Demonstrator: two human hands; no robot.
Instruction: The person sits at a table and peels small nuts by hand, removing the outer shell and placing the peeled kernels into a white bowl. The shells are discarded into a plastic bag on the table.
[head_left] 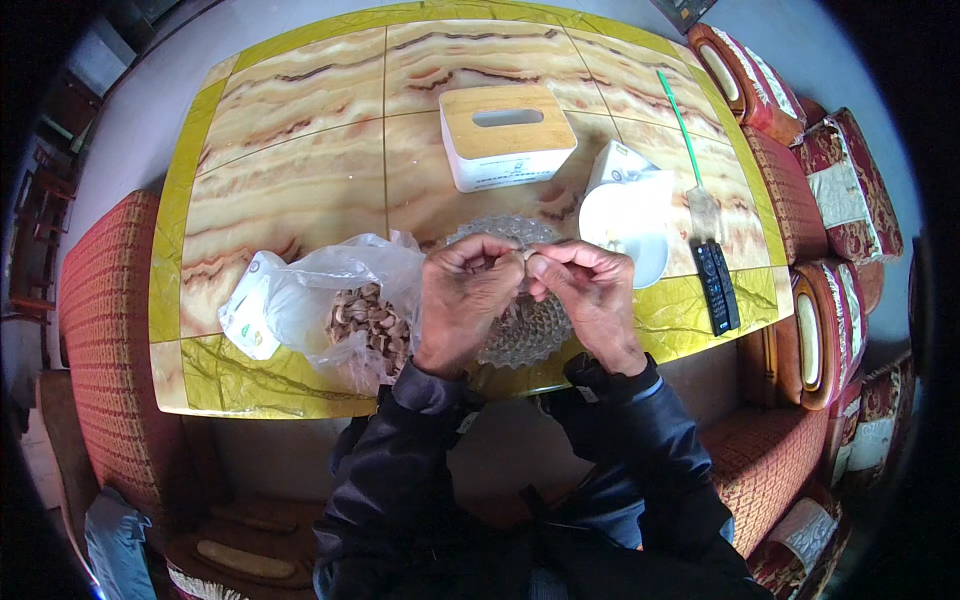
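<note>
A small, pale, roundish piece (527, 256) sits between the two hands, pinched by the fingertips of the left hand (462, 292) and the right hand (592, 290). Neither is clearly nearer; its long axis is too hidden to tell. Directly below is a clear, knobbly glass dish (519, 345). Left of it, brown, shrivelled pieces (368, 322) fill a translucent plastic bag (318, 291); right stands a white, round bowl (652, 263).
</note>
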